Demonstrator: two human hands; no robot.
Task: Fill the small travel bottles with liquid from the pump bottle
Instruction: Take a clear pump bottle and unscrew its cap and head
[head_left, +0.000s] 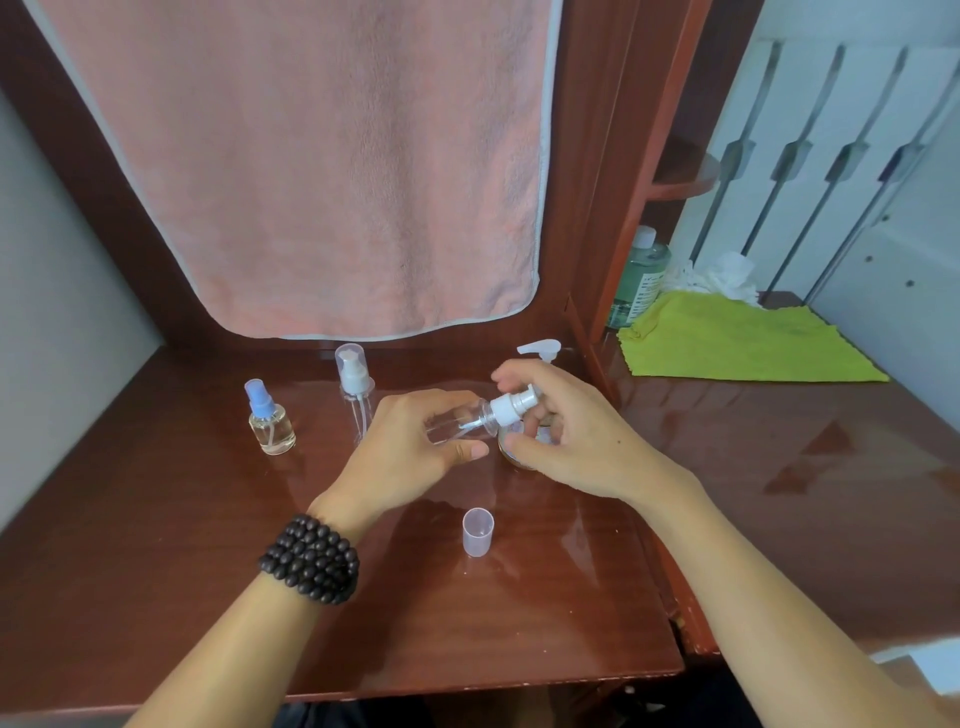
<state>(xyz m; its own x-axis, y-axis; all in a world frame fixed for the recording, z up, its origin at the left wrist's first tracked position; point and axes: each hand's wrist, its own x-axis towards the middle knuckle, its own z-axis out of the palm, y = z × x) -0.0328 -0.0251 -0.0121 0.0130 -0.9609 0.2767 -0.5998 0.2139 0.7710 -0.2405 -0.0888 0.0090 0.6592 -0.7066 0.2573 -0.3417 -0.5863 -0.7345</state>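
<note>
Clear plastic travel bottle (457, 422) with white pump top (511, 406) is held tilted sideways above the glossy reddish-brown table (156, 545); contents cannot be made out. Left hand (415, 452) wraps the body; right hand (566, 431) pinches the top. Small blue-capped spray bottle (270, 423) holds pale liquid. Loose translucent cap (478, 532) stands near.

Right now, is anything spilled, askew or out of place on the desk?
Nothing spilled. A loose clear cap stands alone on the desk, and the clear travel bottle is tipped sideways only because both hands hold it.
</note>
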